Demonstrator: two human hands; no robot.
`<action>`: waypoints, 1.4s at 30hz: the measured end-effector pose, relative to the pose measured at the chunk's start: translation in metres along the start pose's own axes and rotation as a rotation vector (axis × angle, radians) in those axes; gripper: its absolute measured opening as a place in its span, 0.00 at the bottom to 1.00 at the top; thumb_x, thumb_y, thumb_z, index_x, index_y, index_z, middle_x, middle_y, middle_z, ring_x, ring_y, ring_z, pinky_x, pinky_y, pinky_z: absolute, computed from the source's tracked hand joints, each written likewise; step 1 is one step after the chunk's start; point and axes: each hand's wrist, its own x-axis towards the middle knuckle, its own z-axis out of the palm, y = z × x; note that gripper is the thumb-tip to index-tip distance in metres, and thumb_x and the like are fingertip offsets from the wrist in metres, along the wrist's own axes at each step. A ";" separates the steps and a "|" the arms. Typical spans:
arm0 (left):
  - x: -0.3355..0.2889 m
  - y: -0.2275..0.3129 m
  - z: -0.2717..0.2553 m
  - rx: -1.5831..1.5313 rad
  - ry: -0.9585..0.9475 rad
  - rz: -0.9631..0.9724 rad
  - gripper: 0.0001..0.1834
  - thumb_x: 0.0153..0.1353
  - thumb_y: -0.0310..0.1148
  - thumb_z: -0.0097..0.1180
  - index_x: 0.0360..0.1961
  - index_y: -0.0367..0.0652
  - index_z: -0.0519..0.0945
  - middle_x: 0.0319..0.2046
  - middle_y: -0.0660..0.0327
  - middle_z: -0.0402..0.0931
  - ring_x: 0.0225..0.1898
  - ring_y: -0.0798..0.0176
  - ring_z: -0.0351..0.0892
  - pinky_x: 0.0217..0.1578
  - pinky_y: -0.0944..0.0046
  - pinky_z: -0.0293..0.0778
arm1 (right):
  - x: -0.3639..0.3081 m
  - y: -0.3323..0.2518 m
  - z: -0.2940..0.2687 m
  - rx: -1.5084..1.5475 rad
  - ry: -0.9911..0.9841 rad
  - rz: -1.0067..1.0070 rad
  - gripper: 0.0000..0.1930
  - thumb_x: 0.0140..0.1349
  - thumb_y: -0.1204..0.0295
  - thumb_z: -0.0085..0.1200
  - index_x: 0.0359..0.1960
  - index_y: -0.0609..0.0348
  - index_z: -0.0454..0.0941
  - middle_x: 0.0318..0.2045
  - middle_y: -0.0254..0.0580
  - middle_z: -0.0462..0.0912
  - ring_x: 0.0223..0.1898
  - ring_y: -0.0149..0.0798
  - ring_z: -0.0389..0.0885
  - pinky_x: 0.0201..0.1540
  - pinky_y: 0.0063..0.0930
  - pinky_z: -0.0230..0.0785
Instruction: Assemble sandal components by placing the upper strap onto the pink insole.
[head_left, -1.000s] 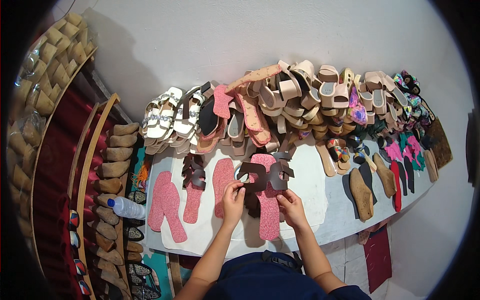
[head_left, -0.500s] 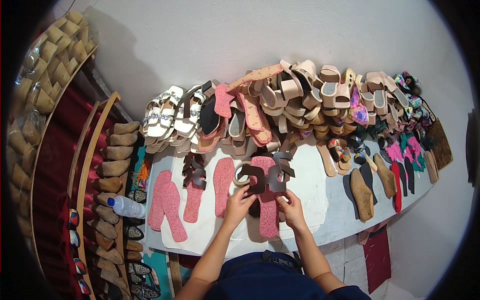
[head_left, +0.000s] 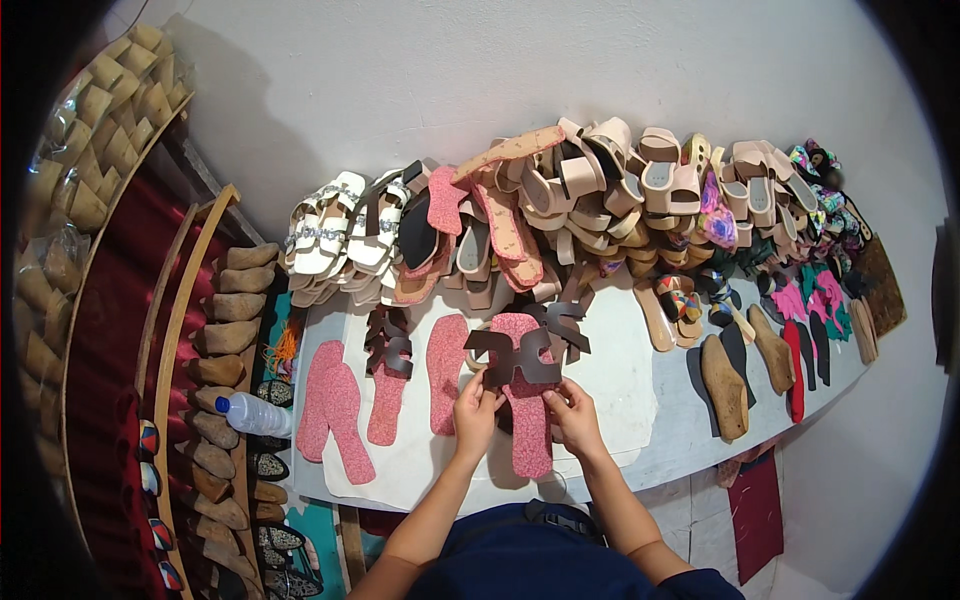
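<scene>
A dark brown sandal strap with cut-out shapes is stretched between my hands, lying across a pink speckled insole. My left hand pinches its lower left edge, fingers closed. At the lower right edge, my right hand is closed on the same strap. Whether my fingers also grip the insole is hidden. Another brown strap shows just behind. To the left lie a single pink insole, one with a brown strap across it, and an overlapping pair of insoles.
Piled sandals line the table's back against the wall. Wooden shoe lasts and coloured scraps lie at right. A roll of tape is partly covered by the strap. At left stand a water bottle and a rack of lasts.
Both hands have shifted slightly; the held strap has moved a little left and now sits flatter across the insole. The insole's top end has also shifted left. More of the strap behind shows.
</scene>
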 end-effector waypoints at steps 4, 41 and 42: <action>-0.004 -0.006 0.002 -0.097 0.067 -0.003 0.17 0.59 0.25 0.39 0.50 0.38 0.63 0.41 0.64 0.69 0.37 0.74 0.69 0.41 0.72 0.68 | 0.001 0.004 -0.002 -0.049 0.015 -0.014 0.15 0.56 0.80 0.43 0.46 0.67 0.66 0.37 0.40 0.73 0.37 0.29 0.72 0.39 0.19 0.65; -0.005 -0.023 -0.001 -0.343 0.179 -0.067 0.04 0.52 0.23 0.49 0.30 0.41 0.71 0.27 0.68 0.70 0.30 0.75 0.66 0.34 0.75 0.61 | -0.001 0.024 0.015 -0.009 0.028 -0.051 0.13 0.56 0.79 0.44 0.45 0.61 0.67 0.30 0.33 0.74 0.27 0.21 0.70 0.25 0.12 0.63; -0.005 -0.023 0.000 -0.354 0.150 -0.086 0.06 0.52 0.23 0.49 0.33 0.41 0.71 0.29 0.67 0.70 0.32 0.75 0.66 0.36 0.74 0.61 | 0.000 0.024 0.013 -0.012 0.026 -0.051 0.13 0.56 0.78 0.44 0.45 0.61 0.67 0.30 0.33 0.73 0.27 0.22 0.71 0.26 0.13 0.64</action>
